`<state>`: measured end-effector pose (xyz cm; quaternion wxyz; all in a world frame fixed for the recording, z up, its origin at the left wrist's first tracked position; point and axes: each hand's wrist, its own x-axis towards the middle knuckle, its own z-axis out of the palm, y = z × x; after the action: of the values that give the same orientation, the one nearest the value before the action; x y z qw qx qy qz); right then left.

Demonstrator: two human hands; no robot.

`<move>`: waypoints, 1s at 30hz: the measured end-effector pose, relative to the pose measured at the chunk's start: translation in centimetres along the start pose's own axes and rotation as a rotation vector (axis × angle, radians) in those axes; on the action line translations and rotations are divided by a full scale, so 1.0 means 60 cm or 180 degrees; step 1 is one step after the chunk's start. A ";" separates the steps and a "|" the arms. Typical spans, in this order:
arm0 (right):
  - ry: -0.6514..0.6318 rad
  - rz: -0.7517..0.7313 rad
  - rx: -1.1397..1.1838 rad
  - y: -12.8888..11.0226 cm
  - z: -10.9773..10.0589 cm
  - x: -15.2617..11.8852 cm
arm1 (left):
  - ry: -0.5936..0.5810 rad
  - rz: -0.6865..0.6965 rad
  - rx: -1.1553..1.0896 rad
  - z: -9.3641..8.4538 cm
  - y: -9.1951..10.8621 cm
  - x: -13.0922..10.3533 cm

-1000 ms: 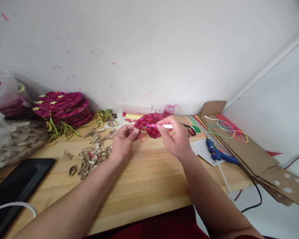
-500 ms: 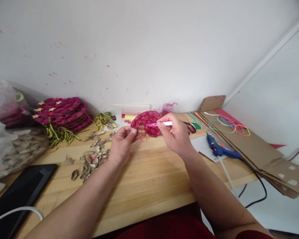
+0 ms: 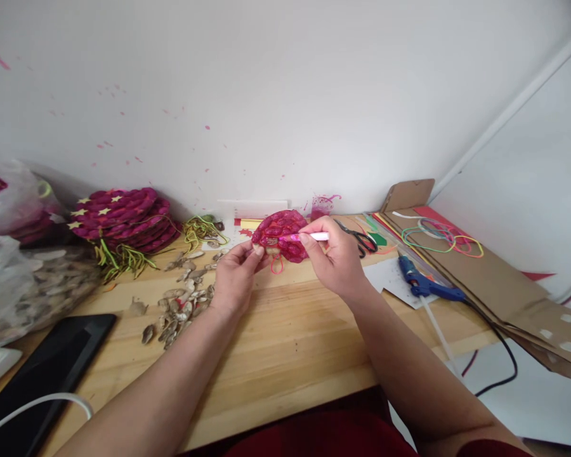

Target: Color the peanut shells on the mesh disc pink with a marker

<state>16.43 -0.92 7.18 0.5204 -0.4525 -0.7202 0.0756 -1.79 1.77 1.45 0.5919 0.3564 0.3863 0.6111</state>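
A round magenta disc of painted nutshells [image 3: 285, 223] is held up over the wooden table, tilted toward me. At its left lower edge, the thumb and fingers of my left hand [image 3: 239, 270] pinch the rim, near some unpainted tan shells. A small pink cord loop [image 3: 276, 264] hangs below that edge. My right hand [image 3: 335, 257] grips a white paintbrush [image 3: 318, 236] stained pink, its tip against the shells. The right side of the disc is partly hidden behind this hand.
Loose shells [image 3: 176, 311] lie left of my hands, near a black tablet [image 3: 52, 374] and a bag of shells [image 3: 42, 285]. Star-dotted magenta discs [image 3: 133, 216] are stacked behind. A pink-stained cup [image 3: 321, 206], scissors [image 3: 361, 238], blue glue gun [image 3: 426, 285] and cardboard [image 3: 499, 279] stand rightward.
The whole view has shifted slightly, with things sitting a little further right. The brush tip has moved slightly left along the disc; both hands keep their hold.
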 end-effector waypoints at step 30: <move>-0.0036 0.0067 0.0114 -0.010 0.001 -0.001 | -0.0072 0.0371 0.0432 -0.004 -0.005 -0.002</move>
<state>16.01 -1.26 7.47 0.5235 -0.4502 -0.7169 0.0965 -1.87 1.65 1.06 0.5342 0.4244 0.3987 0.6128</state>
